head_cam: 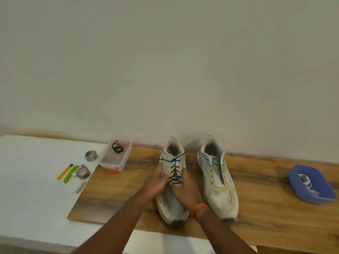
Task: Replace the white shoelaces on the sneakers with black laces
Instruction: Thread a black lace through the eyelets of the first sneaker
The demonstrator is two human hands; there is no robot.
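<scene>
Hands, left hand (159,180) and right hand (185,187), clasp the black-laced sneaker (173,182), fingers curled round it; next, likely, lacing the bare sneaker (217,180) with the spare black lace (117,147).

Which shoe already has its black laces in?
The left sneaker, the one both hands are holding. A black lace criss-crosses its eyelets. The right sneaker beside it has empty eyelets and no lace at all.
</scene>
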